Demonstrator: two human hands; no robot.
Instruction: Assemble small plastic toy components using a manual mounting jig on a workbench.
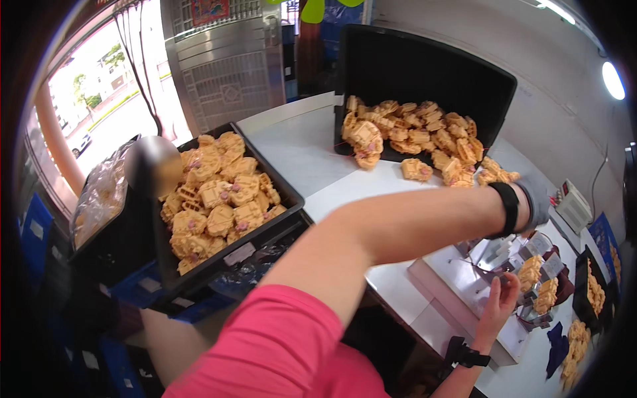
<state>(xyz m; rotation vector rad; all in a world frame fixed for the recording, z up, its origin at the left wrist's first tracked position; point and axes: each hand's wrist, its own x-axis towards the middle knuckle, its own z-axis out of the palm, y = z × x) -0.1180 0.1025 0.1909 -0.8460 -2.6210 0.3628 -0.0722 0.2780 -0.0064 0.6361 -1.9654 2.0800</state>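
Note:
My left arm, in a pink sleeve with a black wristband, reaches across to the right over the table. At its end my left hand [535, 201], in a grey glove, is beside a test fixture and a loose group of yellow plastic housings [494, 172]; its fingers are hidden. Lower down, my right hand [502, 300] is raised at the edge of the metal fixture [458, 282], thumb and fingers curled around something too small to make out. Just right of it, two yellow housings [529, 273] sit in the fixture among clear and metal blocks.
A black bin [424, 73] tipped on its side spills yellow housings onto the white table [279, 136]. On the left stands a black crate [269, 169] heaped with more. A beige meter box [574, 207], a dark cloth [557, 348] and a black tray [584, 312] are at the right.

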